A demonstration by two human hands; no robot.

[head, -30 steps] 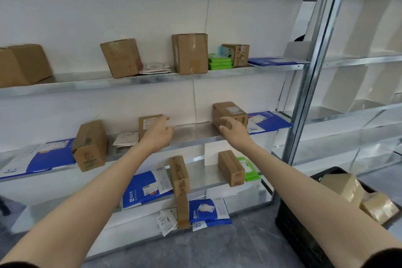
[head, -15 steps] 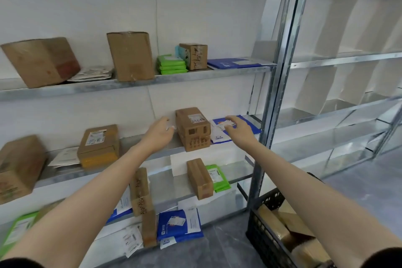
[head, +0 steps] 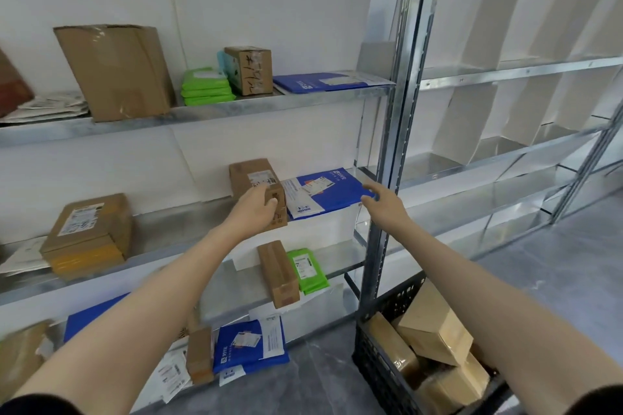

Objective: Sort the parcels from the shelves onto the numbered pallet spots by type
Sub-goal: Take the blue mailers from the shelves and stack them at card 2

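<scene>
On the left of the middle shelf (head: 182,219) a stack of flat brown parcels (head: 88,232) lies untouched, well apart from both our hands. We judge that we are in the picking step, lifting parcels off the shelves, with nothing carried to a pallet spot yet and no pallet in view.

Further right, our left hand (head: 254,214) grips the near end of the small cardboard box (head: 251,175), the thumb curled onto its front face. The box rests on the shelf, its far end toward the back wall. Just beside it on the right lies the blue mailer (head: 328,194), flat, its label upward.

Our right hand (head: 386,204) hovers at the mailer's right edge, fingers spread and loose, holding nothing. We cannot tell whether the fingertips touch the mailer.

The next move calls for drawing the box straight off the shelf edge. The right hand should either pinch the mailer's free edge or steady the box.

Down on the right, a black crate (head: 381,333) on the floor holds brown boxes (head: 435,327).
</scene>
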